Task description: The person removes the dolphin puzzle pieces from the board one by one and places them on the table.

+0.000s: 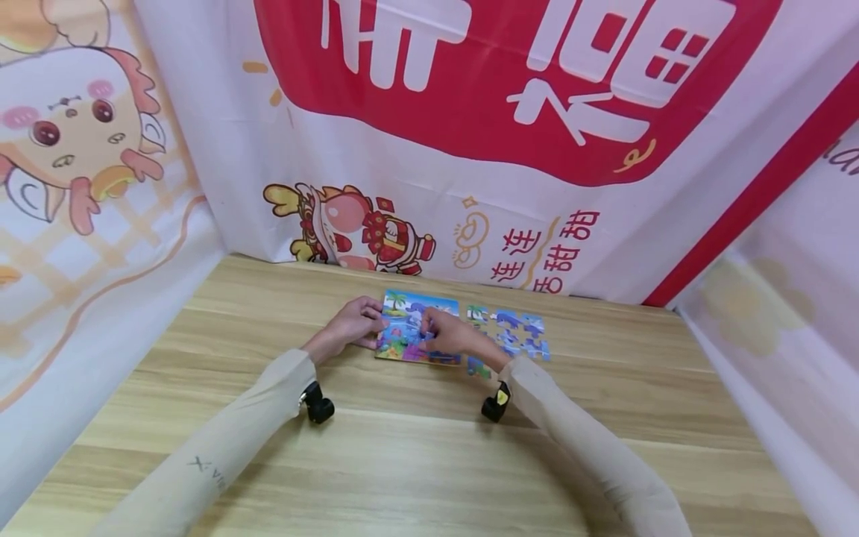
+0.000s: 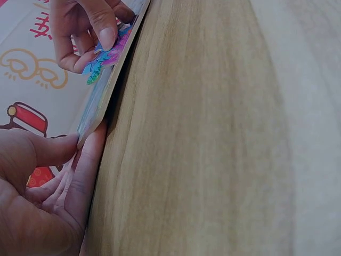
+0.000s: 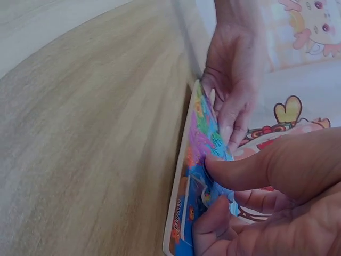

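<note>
A puzzle board (image 1: 397,347) with a bright sea picture, a palm tree at its upper left, lies on the table in the head view. My left hand (image 1: 349,325) grips its left edge, thumb on top and fingers below, as the left wrist view shows. Over the board's middle, my right hand (image 1: 451,333) pinches a colourful puzzle piece (image 2: 95,73) between thumb and fingers. The piece's lower side is hidden, and I cannot tell whether it touches the board. In the right wrist view the board (image 3: 198,114) slants slightly off the table.
Right of the board lies a partly joined group of puzzle pieces (image 1: 533,347) with gaps in it, partly behind the right hand and wrist. The wooden table (image 1: 403,462) meets a printed cloth (image 1: 463,186) at the back, and more cloth hangs at both sides.
</note>
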Demonstrator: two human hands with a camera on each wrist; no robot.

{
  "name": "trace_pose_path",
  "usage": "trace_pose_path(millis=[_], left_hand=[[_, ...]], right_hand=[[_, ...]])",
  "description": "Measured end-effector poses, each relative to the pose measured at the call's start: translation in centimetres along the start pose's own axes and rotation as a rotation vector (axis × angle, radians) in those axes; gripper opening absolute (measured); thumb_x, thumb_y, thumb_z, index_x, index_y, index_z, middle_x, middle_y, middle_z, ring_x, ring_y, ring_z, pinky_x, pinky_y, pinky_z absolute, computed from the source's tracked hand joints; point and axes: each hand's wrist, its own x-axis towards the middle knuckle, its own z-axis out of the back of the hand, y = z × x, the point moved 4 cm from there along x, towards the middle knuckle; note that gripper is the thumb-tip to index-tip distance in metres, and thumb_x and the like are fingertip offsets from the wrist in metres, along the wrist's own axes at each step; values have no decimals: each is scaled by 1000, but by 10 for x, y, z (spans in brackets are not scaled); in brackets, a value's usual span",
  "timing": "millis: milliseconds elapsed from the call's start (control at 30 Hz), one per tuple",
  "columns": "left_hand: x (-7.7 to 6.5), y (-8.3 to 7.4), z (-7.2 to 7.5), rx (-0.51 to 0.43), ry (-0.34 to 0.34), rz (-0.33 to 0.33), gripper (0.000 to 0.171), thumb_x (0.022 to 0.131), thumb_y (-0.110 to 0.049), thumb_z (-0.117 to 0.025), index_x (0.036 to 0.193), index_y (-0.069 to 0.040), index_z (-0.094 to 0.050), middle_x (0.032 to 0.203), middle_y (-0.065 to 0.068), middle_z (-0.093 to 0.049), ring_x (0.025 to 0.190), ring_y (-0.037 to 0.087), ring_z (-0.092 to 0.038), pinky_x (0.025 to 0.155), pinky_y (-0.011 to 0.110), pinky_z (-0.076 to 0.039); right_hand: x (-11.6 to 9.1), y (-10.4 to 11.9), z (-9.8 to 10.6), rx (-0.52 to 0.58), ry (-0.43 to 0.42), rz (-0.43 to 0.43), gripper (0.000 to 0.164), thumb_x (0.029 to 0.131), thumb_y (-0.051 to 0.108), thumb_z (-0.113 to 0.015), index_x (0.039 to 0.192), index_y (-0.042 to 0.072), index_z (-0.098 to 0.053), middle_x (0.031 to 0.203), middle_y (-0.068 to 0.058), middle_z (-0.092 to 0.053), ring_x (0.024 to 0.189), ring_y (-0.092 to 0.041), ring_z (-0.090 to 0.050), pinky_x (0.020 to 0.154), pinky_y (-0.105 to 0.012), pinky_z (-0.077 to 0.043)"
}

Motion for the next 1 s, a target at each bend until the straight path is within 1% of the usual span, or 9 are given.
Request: trace_pose_path(millis=[100,200,333,500,600,733,867,967,1000], left_hand=[[1,0,1,-5,-4,-1,42,102,-3,-63,141,2,-48,125,16,-60,90,19,-64,66,28,-65],[1,1,1,-8,-2,1,43,102,-2,-63,141,3,-47,125,17,-60,90,19,-64,66,28,-65],[1,3,1,-13,6,12,44,101,-1,-64,141,3,-47,125,17,-59,90,19,-64,67,29,-66],[1,1,2,-11,7,13,44,101,-2,-64,142,3,-47,125,17,-59,92,19,-64,68,30,-66],[0,0,2,-7,8,7,44,102,-2,-63,142,3,-46,125,17,-59,92,19,-65,69,30,-66],[1,0,2,-7,17,10,45,102,-3,-64,143,3,-46,126,17,-59,92,19,-65,70,30,-66],[2,0,0,-15,20,9,45,101,-2,-64,143,3,-46,127,18,-59,93,20,-65,70,30,-66],[1,-1,0,-11,13,9,44,102,-2,-64,142,3,-47,127,18,-58,95,20,-64,70,30,-66],[1,0,-1,-10,12,7,44,102,-2,-64,142,3,-47,127,18,-58,96,21,-65,69,30,-66]], right_hand=[[0,-1,2,21,14,2,21,99,1,-69,109,-3,-51,90,-6,-51,72,-16,-41,64,-25,-38],[0,-1,3,50,10,3,19,99,0,-69,108,-3,-52,93,-8,-51,75,-16,-43,65,-25,-39],[-3,-4,3,128,-27,-16,21,97,-2,-71,108,-3,-53,97,-11,-53,79,-17,-45,65,-24,-42],[-6,-3,5,195,-76,-3,24,96,0,-73,109,-2,-54,91,-6,-54,77,-16,-48,63,-25,-44],[-9,-2,8,202,-94,15,23,96,2,-74,110,-3,-56,91,-5,-55,77,-15,-51,64,-28,-52],[-12,-4,11,220,-98,19,21,97,2,-73,111,-4,-58,94,-6,-57,79,-17,-57,67,-39,-63],[-17,-9,17,206,-108,22,19,97,5,-74,110,-3,-62,96,-9,-62,83,-23,-63,71,-44,-65],[-23,-12,23,182,-136,44,18,97,7,-74,110,-2,-65,100,-14,-66,85,-28,-66,72,-46,-65],[-26,-15,26,173,-149,43,18,97,9,-75,109,0,-66,101,-14,-67,85,-28,-67,73,-46,-65]])
